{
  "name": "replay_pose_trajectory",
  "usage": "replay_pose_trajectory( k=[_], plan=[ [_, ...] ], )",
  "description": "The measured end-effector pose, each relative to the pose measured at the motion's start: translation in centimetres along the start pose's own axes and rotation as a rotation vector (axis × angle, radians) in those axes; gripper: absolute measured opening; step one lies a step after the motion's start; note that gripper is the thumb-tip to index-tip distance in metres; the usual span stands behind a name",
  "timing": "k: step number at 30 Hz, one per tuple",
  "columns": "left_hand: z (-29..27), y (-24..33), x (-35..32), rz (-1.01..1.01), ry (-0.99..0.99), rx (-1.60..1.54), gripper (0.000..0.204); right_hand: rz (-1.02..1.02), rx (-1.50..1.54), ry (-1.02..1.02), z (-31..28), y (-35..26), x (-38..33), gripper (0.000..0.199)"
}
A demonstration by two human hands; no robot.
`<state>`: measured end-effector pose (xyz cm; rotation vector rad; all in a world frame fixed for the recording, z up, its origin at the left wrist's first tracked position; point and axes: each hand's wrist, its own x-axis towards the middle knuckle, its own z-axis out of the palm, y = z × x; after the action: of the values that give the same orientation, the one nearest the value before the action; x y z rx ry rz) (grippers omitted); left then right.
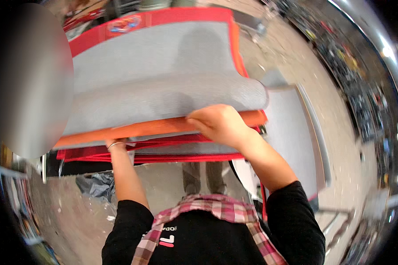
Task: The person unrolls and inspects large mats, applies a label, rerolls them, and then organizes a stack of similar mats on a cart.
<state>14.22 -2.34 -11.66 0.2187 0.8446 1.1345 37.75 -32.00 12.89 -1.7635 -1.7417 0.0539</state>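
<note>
A large grey fabric sheet (137, 57) with red and orange borders lies in front of me, its near part folded over in a thick roll. Along the near side runs its orange edge (154, 128). My right hand (219, 123) is closed at this edge, right of the middle, fingers curled in against it. My left hand (116, 143), with a bracelet at the wrist, reaches under the edge further left; its fingers are hidden. Beneath lie several more red-edged layers (185, 157) in a stack.
Another grey sheet (292, 132) with a pale edge lies to the right. Dark crumpled plastic (97, 185) is on the floor at the left. Cluttered racks (340, 62) line the far right. A grey blurred oval covers the left side of the view.
</note>
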Motion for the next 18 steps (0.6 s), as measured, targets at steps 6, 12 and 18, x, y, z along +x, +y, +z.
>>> replay_pose_trajectory(
  k=[6, 12, 18],
  plan=[
    [0.9, -3.3, -1.1, 0.053, 0.130, 0.259, 0.034, 1.229, 0.269, 0.792, -2.4, 11.3, -32.1, 0.020],
    [3.4, -4.7, -3.3, 0.290, 0.207, 0.503, 0.030, 1.894, 0.557, 1.199, 3.8, 3.9, -57.1, 0.013],
    [3.2, -3.9, -7.4, 0.747, 0.373, 0.996, 0.026, 1.949, 1.383, 1.626, 10.1, 7.6, -58.4, 0.023]
  ],
)
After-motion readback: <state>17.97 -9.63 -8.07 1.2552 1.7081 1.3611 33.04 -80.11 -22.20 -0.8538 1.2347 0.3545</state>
